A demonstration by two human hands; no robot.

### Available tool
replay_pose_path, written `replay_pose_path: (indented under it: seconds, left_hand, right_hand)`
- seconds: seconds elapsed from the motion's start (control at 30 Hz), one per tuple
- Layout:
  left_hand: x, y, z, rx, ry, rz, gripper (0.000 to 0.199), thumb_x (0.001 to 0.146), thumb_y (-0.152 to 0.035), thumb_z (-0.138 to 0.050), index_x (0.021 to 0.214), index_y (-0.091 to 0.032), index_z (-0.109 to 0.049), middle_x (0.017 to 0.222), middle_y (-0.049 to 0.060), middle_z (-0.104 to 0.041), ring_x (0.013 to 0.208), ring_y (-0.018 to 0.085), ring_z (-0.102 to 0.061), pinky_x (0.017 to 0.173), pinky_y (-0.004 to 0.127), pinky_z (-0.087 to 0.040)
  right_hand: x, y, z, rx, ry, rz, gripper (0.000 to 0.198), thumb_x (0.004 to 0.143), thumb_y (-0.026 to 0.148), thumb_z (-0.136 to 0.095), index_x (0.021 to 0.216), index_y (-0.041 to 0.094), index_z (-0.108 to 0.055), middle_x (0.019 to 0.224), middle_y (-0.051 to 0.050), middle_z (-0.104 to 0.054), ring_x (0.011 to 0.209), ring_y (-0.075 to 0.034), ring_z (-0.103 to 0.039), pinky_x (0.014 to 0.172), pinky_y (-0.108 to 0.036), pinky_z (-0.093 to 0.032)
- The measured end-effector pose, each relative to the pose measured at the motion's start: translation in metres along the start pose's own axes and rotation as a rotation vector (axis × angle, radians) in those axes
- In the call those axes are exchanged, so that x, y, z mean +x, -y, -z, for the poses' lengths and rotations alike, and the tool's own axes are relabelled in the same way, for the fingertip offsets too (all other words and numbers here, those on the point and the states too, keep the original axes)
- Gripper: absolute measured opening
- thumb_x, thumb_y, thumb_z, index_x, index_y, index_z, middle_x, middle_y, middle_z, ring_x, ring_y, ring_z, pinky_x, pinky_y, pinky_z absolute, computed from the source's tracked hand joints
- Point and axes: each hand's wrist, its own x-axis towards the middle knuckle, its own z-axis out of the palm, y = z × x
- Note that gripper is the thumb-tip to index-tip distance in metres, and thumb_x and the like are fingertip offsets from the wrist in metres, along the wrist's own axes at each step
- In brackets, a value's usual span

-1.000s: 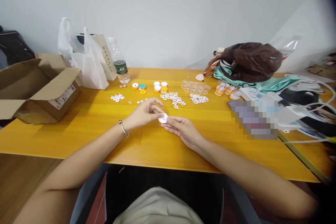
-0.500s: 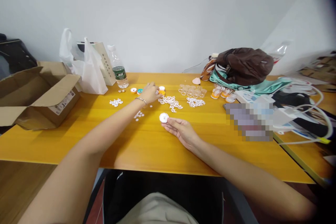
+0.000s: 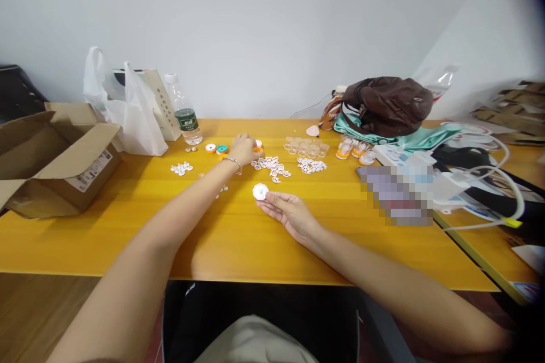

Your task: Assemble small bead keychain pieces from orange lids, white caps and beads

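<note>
My right hand (image 3: 289, 212) pinches a white round plastic piece (image 3: 260, 191) with a scalloped edge between thumb and fingers, above the table. My left hand (image 3: 243, 150) reaches among small round caps at the back. Its thumb is beside an orange piece (image 3: 258, 150), and the other fingertips are hidden behind the hand. A white-and-orange cap (image 3: 210, 148) and a teal-topped cap (image 3: 222, 149) lie left of it. White openwork leaf-shaped pieces (image 3: 272, 165) are spread in front of it. Small white discs (image 3: 224, 188) lie partly behind my left forearm.
Clear rings (image 3: 306, 147) and assembled clear-and-orange pieces (image 3: 355, 148) lie right of centre. White knobbed pieces (image 3: 181, 168), a water bottle (image 3: 186, 116), a plastic bag (image 3: 136, 119) and a cardboard box (image 3: 63, 164) are at left. A brown bag (image 3: 387, 105) and cables (image 3: 506, 181) are at right.
The view has turned slightly right, so the table's things sit further left. My left hand stays among the caps; my right hand still holds the white piece.
</note>
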Motion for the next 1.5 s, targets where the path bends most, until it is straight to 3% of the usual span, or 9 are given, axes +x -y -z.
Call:
replay_pose_path:
  seconds: [0.07, 0.23, 0.3, 0.4, 0.73, 0.87, 0.97, 1.13, 1.5]
  left_hand:
    - [-0.011, 0.0, 0.011, -0.163, 0.007, -0.013, 0.039, 0.07, -0.042, -0.058, 0.096, -0.013, -0.061, 0.1, 0.011, -0.055, 0.096, 0.024, -0.049, 0.084, 0.036, -0.039]
    - [-0.07, 0.006, 0.054, -1.162, 0.25, -0.133, 0.038, 0.077, -0.035, -0.056, 0.109, -0.016, -0.054, 0.109, 0.01, -0.057, 0.092, 0.015, -0.056, 0.077, 0.027, -0.045]
    - [-0.096, 0.008, 0.069, -1.36, 0.318, -0.142, 0.039, 0.079, -0.035, -0.054, 0.115, -0.019, -0.051, 0.114, 0.009, -0.055, 0.094, 0.015, -0.057, 0.078, 0.025, -0.047]
    - [-0.124, 0.009, 0.078, -1.468, 0.398, -0.135, 0.043, 0.079, -0.031, -0.056, 0.121, -0.024, -0.047, 0.121, 0.008, -0.052, 0.096, 0.015, -0.058, 0.08, 0.024, -0.049]
    - [-0.134, 0.005, 0.062, -1.406, 0.316, -0.122, 0.03, 0.081, -0.025, -0.054, 0.11, -0.021, -0.054, 0.109, 0.006, -0.058, 0.091, 0.014, -0.061, 0.086, 0.028, -0.049]
    - [-0.137, -0.002, 0.062, -1.251, 0.226, -0.117, 0.031, 0.075, -0.026, -0.061, 0.105, -0.019, -0.056, 0.107, 0.006, -0.058, 0.086, 0.014, -0.061, 0.083, 0.031, -0.051]
    - [-0.143, -0.011, 0.06, -1.049, 0.103, -0.117, 0.033, 0.07, -0.027, -0.065, 0.1, -0.017, -0.057, 0.095, 0.005, -0.062, 0.076, 0.012, -0.062, 0.075, 0.028, -0.053]
    - [-0.154, -0.025, 0.056, -0.749, -0.103, -0.265, 0.033, 0.07, -0.032, -0.065, 0.098, -0.016, -0.059, 0.089, 0.005, -0.06, 0.07, 0.009, -0.059, 0.068, 0.024, -0.054]
    - [-0.163, -0.028, 0.056, -0.533, -0.293, -0.444, 0.031, 0.075, -0.029, -0.061, 0.103, -0.017, -0.057, 0.088, 0.005, -0.058, 0.069, 0.009, -0.056, 0.066, 0.024, -0.053]
  right_hand:
    - [-0.001, 0.002, -0.001, 0.009, 0.005, 0.0, 0.017, 0.067, 0.026, -0.069, 0.08, 0.015, -0.069, 0.092, -0.005, -0.069, 0.082, -0.012, -0.065, 0.083, -0.021, -0.049]
    - [-0.012, 0.012, -0.009, 0.059, -0.005, 0.03, 0.016, 0.068, 0.024, -0.068, 0.082, 0.017, -0.069, 0.093, -0.004, -0.069, 0.082, -0.011, -0.065, 0.083, -0.02, -0.048]
    - [-0.018, 0.016, -0.014, 0.083, -0.001, 0.067, 0.018, 0.068, 0.025, -0.068, 0.084, 0.017, -0.069, 0.094, -0.004, -0.069, 0.083, -0.012, -0.065, 0.085, -0.021, -0.047]
    - [-0.023, 0.018, -0.018, 0.096, 0.008, 0.101, 0.018, 0.068, 0.025, -0.068, 0.084, 0.017, -0.069, 0.093, -0.004, -0.069, 0.085, -0.013, -0.065, 0.089, -0.024, -0.046]
    - [-0.022, 0.016, -0.018, 0.087, -0.053, 0.133, 0.017, 0.068, 0.024, -0.068, 0.083, 0.017, -0.069, 0.092, -0.003, -0.069, 0.086, -0.013, -0.064, 0.091, -0.026, -0.045]
    - [-0.022, 0.016, -0.019, 0.075, -0.051, 0.135, 0.017, 0.068, 0.024, -0.067, 0.083, 0.017, -0.069, 0.093, -0.004, -0.069, 0.089, -0.014, -0.063, 0.091, -0.027, -0.045]
    - [-0.021, 0.014, -0.018, 0.065, -0.039, 0.123, 0.017, 0.068, 0.025, -0.067, 0.083, 0.018, -0.069, 0.093, -0.004, -0.069, 0.091, -0.014, -0.062, 0.092, -0.027, -0.044]
    - [-0.017, 0.007, -0.015, 0.053, 0.001, 0.122, 0.013, 0.069, 0.025, -0.066, 0.08, 0.019, -0.07, 0.092, -0.002, -0.069, 0.089, -0.012, -0.062, 0.091, -0.026, -0.043]
    - [-0.024, 0.008, -0.021, 0.003, 0.022, 0.167, 0.014, 0.065, 0.025, -0.069, 0.078, 0.022, -0.07, 0.089, 0.0, -0.07, 0.088, -0.013, -0.062, 0.088, -0.028, -0.045]
